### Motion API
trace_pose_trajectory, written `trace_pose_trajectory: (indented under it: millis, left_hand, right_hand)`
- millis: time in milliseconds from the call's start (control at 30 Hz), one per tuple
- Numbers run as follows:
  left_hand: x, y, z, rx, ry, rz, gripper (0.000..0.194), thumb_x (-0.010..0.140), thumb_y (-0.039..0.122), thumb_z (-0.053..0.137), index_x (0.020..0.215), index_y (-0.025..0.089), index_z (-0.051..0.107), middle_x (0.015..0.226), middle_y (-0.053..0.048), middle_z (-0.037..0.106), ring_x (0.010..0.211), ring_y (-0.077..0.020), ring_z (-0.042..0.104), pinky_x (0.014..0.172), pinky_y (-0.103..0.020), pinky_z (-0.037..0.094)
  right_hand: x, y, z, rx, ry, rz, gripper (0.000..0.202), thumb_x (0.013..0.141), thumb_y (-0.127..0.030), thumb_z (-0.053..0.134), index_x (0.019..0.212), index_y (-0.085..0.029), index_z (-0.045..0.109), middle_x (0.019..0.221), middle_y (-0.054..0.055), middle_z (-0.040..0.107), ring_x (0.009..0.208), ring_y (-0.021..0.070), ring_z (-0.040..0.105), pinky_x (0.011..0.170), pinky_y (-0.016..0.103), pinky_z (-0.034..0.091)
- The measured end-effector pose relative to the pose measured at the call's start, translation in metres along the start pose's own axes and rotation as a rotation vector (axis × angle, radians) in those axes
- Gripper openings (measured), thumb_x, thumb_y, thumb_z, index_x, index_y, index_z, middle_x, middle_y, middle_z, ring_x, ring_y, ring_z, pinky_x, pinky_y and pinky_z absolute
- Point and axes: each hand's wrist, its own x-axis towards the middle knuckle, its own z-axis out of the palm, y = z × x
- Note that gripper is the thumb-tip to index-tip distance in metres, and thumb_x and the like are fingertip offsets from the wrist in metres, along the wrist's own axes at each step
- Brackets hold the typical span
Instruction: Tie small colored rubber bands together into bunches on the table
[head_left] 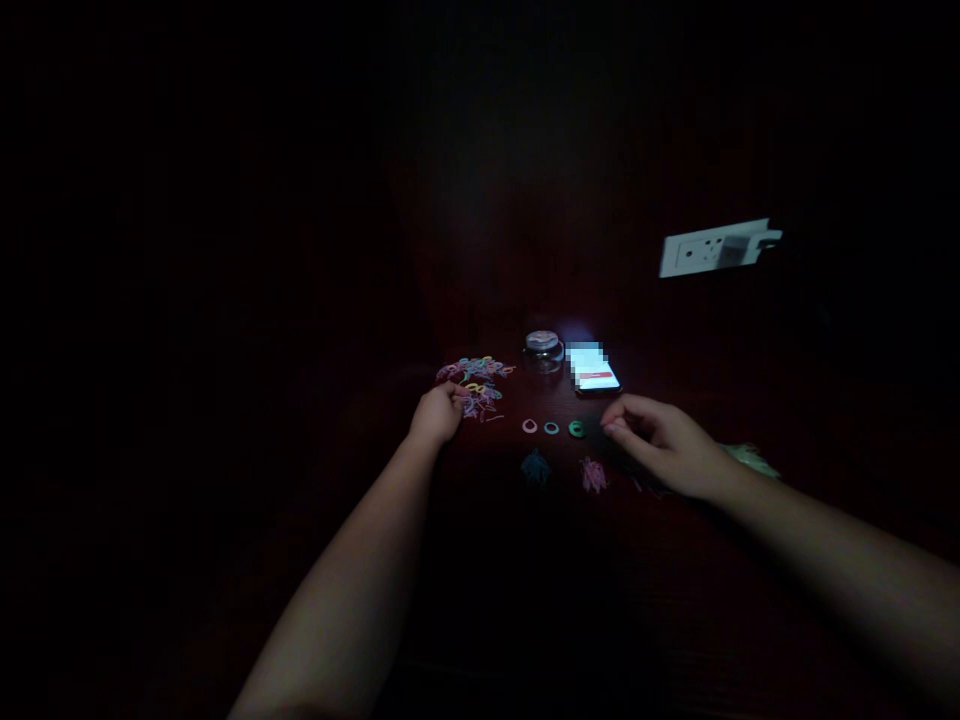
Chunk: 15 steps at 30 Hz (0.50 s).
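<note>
My left hand (439,413) reaches to the left edge of a loose pile of multicoloured bands (480,370), its fingers pinched together at the bands; what they hold is too small to tell. My right hand (664,445) is right of the green ring (577,429), thumb and forefinger tips together, and anything between them is too small to make out. A pink ring (529,426) and a light blue ring (551,428) lie in a row with the green one. Nearer me are a dark teal bunch (535,467) and a pink bunch (593,474) of bands.
Behind the rings stand a clear lidded jar (543,352) and a lit phone (595,367). Pale green bands (752,460) lie beyond my right wrist, partly hidden. A white socket panel (712,250) is on the wall at right. The surroundings are very dark.
</note>
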Motion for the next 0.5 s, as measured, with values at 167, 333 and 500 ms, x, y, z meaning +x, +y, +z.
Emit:
trace_pose_trajectory:
  millis: [167,333,500]
  left_hand:
    - [0.0003,-0.0018,0.0009,-0.013,-0.040,-0.011,0.033,0.079,0.011,0.055,0.105,0.021,0.072,0.099,-0.006,0.073,0.082,-0.0164,0.066,0.081,-0.025,0.049]
    - [-0.0005,-0.0029,0.0023,-0.022,-0.092,-0.010,0.038,0.074,0.012,0.060,0.109,0.020,0.070,0.092,-0.005,0.072,0.075,-0.0148,0.065,0.072,-0.022,0.049]
    - [-0.0002,-0.0054,0.0035,-0.009,-0.096,0.031,0.034,0.074,0.023,0.065,0.107,0.020,0.070,0.092,-0.004,0.072,0.077,-0.0157,0.066,0.074,-0.023,0.049]
  right_hand:
    - [0.0009,-0.0036,-0.0007,0.016,0.001,0.007,0.018,0.091,-0.035,0.051,0.085,-0.019,0.057,0.068,-0.001,0.050,0.061,0.0128,0.044,0.056,0.025,0.038]
    - [0.0012,-0.0070,-0.0011,0.000,0.000,0.011,0.018,0.090,-0.035,0.051,0.085,-0.018,0.057,0.069,-0.001,0.051,0.062,0.0125,0.045,0.056,0.025,0.038]
    - [0.0008,-0.0081,-0.0011,-0.003,0.000,0.011,0.018,0.090,-0.034,0.051,0.084,-0.018,0.057,0.069,0.000,0.051,0.062,0.0123,0.045,0.056,0.025,0.038]
